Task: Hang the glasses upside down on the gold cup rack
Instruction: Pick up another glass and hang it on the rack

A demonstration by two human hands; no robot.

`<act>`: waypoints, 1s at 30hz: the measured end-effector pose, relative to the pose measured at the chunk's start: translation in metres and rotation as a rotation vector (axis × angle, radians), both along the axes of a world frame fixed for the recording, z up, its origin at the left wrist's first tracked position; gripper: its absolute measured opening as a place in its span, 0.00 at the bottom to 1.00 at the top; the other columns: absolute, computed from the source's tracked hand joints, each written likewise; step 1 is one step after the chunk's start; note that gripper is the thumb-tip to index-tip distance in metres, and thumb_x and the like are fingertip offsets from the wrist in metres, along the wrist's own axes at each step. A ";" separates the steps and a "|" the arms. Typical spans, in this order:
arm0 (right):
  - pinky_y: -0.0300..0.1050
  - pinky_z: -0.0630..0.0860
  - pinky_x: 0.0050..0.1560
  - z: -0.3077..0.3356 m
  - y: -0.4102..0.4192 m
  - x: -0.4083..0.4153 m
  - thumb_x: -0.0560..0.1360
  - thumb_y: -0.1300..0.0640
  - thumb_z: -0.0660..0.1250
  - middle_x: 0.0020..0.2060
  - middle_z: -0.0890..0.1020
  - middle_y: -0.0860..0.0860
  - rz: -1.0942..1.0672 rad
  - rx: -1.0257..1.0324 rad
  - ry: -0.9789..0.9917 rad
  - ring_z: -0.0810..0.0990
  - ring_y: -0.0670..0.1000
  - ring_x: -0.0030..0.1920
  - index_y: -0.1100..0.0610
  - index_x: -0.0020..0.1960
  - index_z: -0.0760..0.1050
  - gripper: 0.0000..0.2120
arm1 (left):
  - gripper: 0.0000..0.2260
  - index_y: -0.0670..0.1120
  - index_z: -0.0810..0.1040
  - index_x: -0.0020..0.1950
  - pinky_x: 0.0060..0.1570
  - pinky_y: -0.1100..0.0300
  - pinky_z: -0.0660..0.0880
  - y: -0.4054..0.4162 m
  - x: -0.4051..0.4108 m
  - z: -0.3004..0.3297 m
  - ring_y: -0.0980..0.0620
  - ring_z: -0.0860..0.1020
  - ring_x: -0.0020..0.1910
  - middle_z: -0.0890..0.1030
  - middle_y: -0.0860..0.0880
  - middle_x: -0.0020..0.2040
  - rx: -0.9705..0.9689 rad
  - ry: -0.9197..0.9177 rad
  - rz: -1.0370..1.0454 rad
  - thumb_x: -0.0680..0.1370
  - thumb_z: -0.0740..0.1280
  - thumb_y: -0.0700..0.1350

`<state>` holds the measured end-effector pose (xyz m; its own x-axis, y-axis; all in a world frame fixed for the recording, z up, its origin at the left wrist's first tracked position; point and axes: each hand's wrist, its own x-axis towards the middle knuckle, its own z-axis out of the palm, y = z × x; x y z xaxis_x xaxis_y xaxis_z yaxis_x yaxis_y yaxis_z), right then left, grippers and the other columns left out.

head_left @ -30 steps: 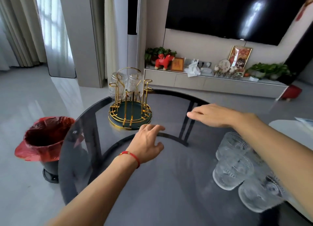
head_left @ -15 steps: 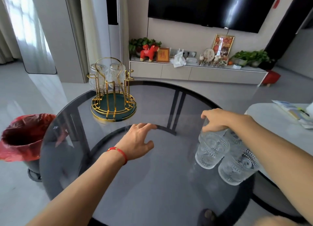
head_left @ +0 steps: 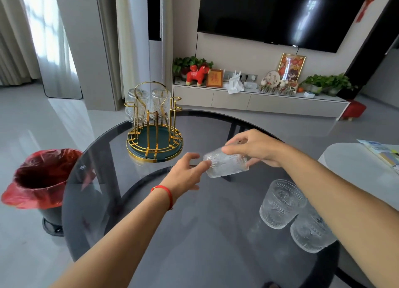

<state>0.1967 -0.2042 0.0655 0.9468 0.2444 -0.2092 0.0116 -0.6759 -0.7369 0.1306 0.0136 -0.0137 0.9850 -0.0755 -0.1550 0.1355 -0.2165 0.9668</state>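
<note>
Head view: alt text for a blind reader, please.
Right hand holds a textured glass sideways over a round dark glass table, left hand touching its end. Two glasses stand near the right forearm; the gold cup rack behind already carries two inverted glasses.

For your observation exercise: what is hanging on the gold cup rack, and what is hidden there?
Two ribbed glasses hang upside down on the far pegs of the gold cup rack. The near pegs are bare. Rack wires cover part of each glass.
</note>
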 end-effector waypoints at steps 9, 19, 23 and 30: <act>0.48 0.82 0.53 -0.008 0.060 0.000 0.71 0.43 0.79 0.56 0.87 0.49 0.238 0.044 0.139 0.86 0.48 0.55 0.48 0.71 0.72 0.32 | 0.30 0.47 0.73 0.68 0.46 0.48 0.83 0.038 0.014 0.005 0.41 0.86 0.49 0.84 0.39 0.56 -0.501 -0.012 0.216 0.70 0.80 0.49; 0.56 0.83 0.54 -0.018 0.074 0.048 0.59 0.38 0.81 0.57 0.81 0.50 -0.047 0.091 -0.184 0.84 0.53 0.54 0.49 0.63 0.70 0.38 | 0.18 0.51 0.76 0.69 0.74 0.48 0.65 0.077 0.034 -0.027 0.47 0.68 0.75 0.75 0.49 0.71 0.566 -0.405 0.246 0.79 0.66 0.48; 0.58 0.84 0.57 0.003 0.083 0.084 0.56 0.37 0.81 0.58 0.81 0.51 -0.319 0.380 -0.337 0.84 0.52 0.55 0.49 0.65 0.68 0.43 | 0.26 0.54 0.69 0.76 0.77 0.46 0.56 0.085 0.038 -0.045 0.44 0.55 0.80 0.67 0.49 0.78 0.791 -0.347 0.159 0.77 0.66 0.50; 0.53 0.80 0.60 0.035 0.136 0.135 0.66 0.51 0.84 0.55 0.78 0.45 -0.287 0.558 -0.489 0.79 0.51 0.60 0.46 0.64 0.67 0.35 | 0.33 0.55 0.57 0.81 0.75 0.43 0.60 0.079 0.043 -0.046 0.43 0.50 0.81 0.58 0.49 0.82 0.910 -0.254 0.129 0.77 0.66 0.51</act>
<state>0.3316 -0.0684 0.1010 0.9414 -0.0772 0.3282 0.3029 -0.2340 -0.9239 0.1741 0.0922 -0.0593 0.9896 0.0806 0.1193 0.0204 -0.8986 0.4383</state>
